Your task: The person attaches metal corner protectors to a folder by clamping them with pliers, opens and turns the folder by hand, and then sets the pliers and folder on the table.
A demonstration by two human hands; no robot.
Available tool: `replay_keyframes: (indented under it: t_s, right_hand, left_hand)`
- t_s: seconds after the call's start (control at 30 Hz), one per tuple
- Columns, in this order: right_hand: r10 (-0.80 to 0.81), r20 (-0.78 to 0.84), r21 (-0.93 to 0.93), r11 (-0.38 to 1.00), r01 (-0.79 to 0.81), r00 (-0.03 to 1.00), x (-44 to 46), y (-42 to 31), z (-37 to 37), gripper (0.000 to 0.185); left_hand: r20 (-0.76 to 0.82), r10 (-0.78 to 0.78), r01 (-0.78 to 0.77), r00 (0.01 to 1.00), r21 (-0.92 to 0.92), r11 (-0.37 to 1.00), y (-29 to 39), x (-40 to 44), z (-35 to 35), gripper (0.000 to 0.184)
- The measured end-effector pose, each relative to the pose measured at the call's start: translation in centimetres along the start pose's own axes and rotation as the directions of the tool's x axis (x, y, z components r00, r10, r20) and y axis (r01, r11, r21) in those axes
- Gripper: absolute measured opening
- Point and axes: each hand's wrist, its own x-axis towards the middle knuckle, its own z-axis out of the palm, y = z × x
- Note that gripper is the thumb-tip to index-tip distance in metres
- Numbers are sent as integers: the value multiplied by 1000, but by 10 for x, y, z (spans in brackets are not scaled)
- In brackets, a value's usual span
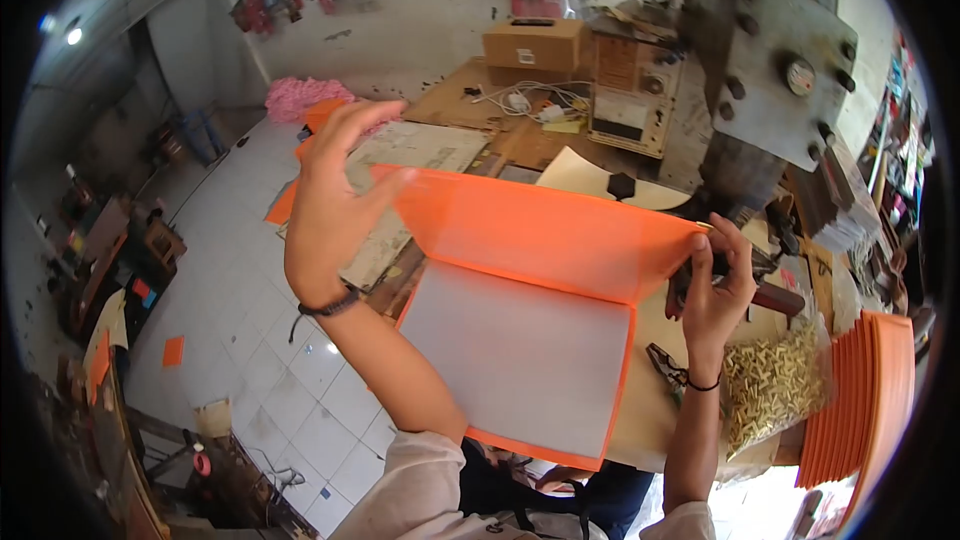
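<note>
An orange folder [545, 230] lies opened in front of me, its upper cover raised and its translucent whitish inner sheet [520, 360] facing up. My left hand [335, 200] is at the cover's upper left corner, fingers spread and curved, the thumb beside the edge. Whether that thumb touches the cover I cannot tell. At the upper right corner, my right hand [722, 275] pinches the cover between thumb and fingers. A small brassy bit shows at that corner, too small to name. Below the right hand, a clear bag of small brass-coloured pieces [770, 380] rests on the table.
A heavy metal press [785, 65] rises at the back right. Stacked orange folders [850, 410] stand at the right edge. A black-handled tool [665, 365] lies beside the bag. Behind are a cardboard box [535, 45], a white cable [530, 100] and a metal control box [632, 100].
</note>
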Motion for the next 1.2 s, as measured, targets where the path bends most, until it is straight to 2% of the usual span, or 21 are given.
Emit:
replay_keyframes:
  t_s: [0.03,0.1,0.13,0.23,0.33,0.47,0.57,0.67,0.87,1.0,1.1,1.2]
  right_hand:
    - [30,-3,18,999,-30,1000,1,-5,1,22]
    - [108,5,65,992,-108,994,2,-8,2,22]
    - [5,-15,-8,1000,-5,1000,2,5,1,22]
    - [39,-21,-38,998,-40,999,3,7,2,24]
    - [66,-31,-83,994,-68,997,4,4,4,25]
    - [54,-62,-169,984,-63,997,6,6,7,29]
    - [111,-44,-143,983,-116,993,7,1,7,30]
    - [125,-41,-136,982,-130,991,7,-4,10,30]
    - [111,-42,-149,982,-116,993,6,0,11,31]
    - [97,-45,-155,983,-103,994,6,0,11,31]
    - [158,-23,-119,980,-160,987,5,-6,11,30]
    - [80,-6,-180,980,-79,997,6,-5,11,30]
  left_hand:
    - [-39,-107,104,993,-65,992,-18,-8,-2,53]
    - [32,-281,277,959,-302,912,-63,-25,10,52]
    - [83,-353,355,932,-414,838,-78,-29,14,52]
    - [193,-410,450,891,-481,752,-94,-24,18,47]
    - [169,-369,389,914,-620,681,-99,-18,25,41]
    - [126,-374,366,919,-623,691,-103,-17,32,32]
    - [90,-379,350,921,-618,704,-101,-18,35,26]
    - [120,-365,366,923,-562,742,-100,-16,35,26]
    - [104,-337,333,936,-576,747,-111,-13,47,24]
    - [120,-359,362,925,-561,744,-109,-11,49,24]
    - [127,-398,402,909,-528,748,-106,-9,49,25]
    - [115,-409,404,905,-528,747,-107,-9,51,25]
